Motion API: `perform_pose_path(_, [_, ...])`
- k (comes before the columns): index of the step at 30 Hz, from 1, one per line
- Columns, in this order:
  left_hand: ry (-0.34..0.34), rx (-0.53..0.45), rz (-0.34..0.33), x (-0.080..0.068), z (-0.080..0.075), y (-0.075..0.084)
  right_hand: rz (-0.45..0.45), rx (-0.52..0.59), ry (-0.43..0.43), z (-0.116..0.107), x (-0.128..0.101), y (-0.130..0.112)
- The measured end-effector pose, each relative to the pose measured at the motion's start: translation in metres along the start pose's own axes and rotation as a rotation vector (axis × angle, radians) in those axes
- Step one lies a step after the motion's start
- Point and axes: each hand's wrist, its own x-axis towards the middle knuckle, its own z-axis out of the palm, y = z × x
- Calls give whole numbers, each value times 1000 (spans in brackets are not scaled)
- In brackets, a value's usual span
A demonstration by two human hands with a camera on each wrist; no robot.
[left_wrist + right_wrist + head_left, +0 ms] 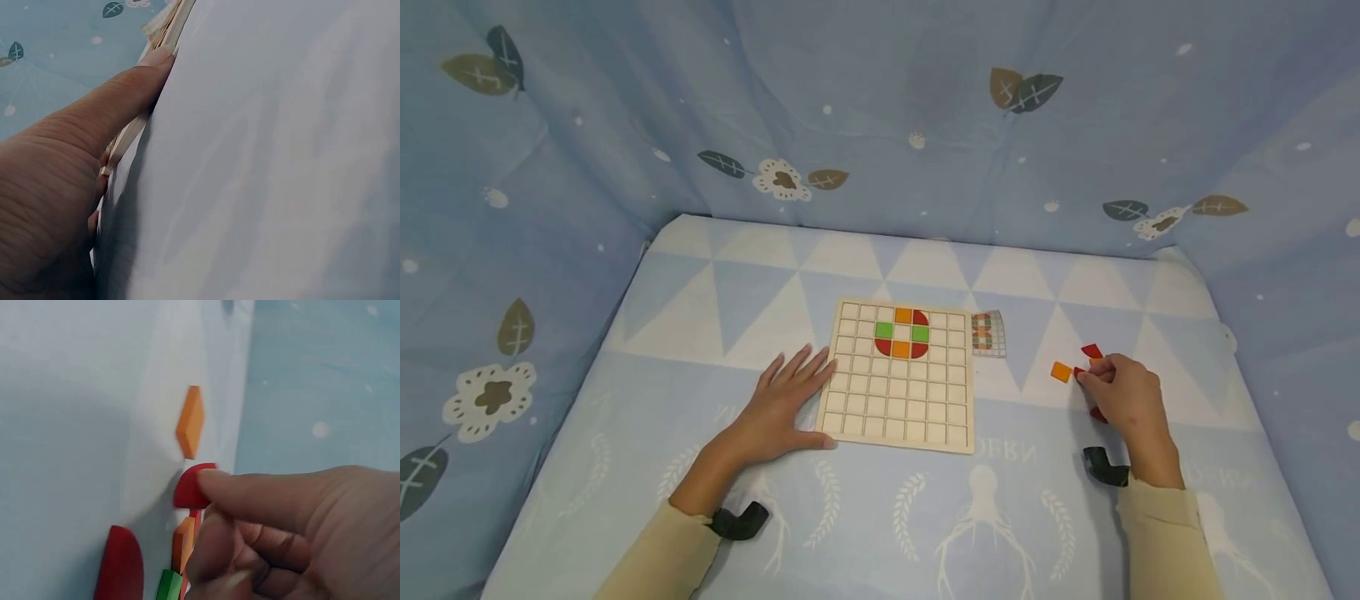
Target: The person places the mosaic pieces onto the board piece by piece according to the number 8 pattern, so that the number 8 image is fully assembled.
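Note:
A square wooden grid board (895, 400) lies on the table, with orange and green squares and red quarter-circle pieces set in its upper cells. My left hand (786, 408) is spread flat at the board's left edge, its thumb (134, 87) against the board's side in the left wrist view. Over to the right, my right hand (1126, 396) pinches a red quarter-circle piece (195, 486) between thumb and fingers. Around it lie an orange square (1061, 372), another orange piece (183, 542), a green piece (169, 585) and a red piece (120, 565).
A small pattern card (988, 333) with a coloured grid lies against the board's right edge. The table is covered by a blue and white patterned cloth (760, 317). Blue fabric curtains (880, 108) enclose the back and sides.

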Motion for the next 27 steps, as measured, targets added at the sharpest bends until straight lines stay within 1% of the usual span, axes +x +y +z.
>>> perform_pose_path(2, [4, -3, 2, 0, 0, 0, 14, 48, 26, -1, 0, -2])
perform_pose_path(4, [8, -3, 5, 0, 0, 1, 12, 99, 30, -2, 1, -7])
perform_pose_path(6, [9, 6, 6, 0, 1, 0, -9, 148, 16, -1, 2, -15])
perform_pose_path(8, [10, 11, 6, 0, 1, 0, -50, 180, -2, 4, 4, -26])
perform_pose_path(12, [13, 11, 6, 0, 2, -1, -132, 235, -45, 22, 12, -55])
perform_pose_path(13, [12, 9, 3, -1, 2, -1, -139, 245, -51, 27, 15, -63])
perform_pose_path(17, [7, -12, -10, -3, 3, -1, -182, 302, -117, 46, 27, -97])
perform_pose_path(20, [-2, -13, -18, -5, 4, -1, -238, 329, -167, 60, 37, -120])
perform_pose_path(23, [2, 1, -6, -4, 4, -2, -273, 360, -211, 74, 45, -144])
perform_pose_path(27, [17, 1, 19, -2, 0, -2, -313, 361, -253, 89, 55, -174])
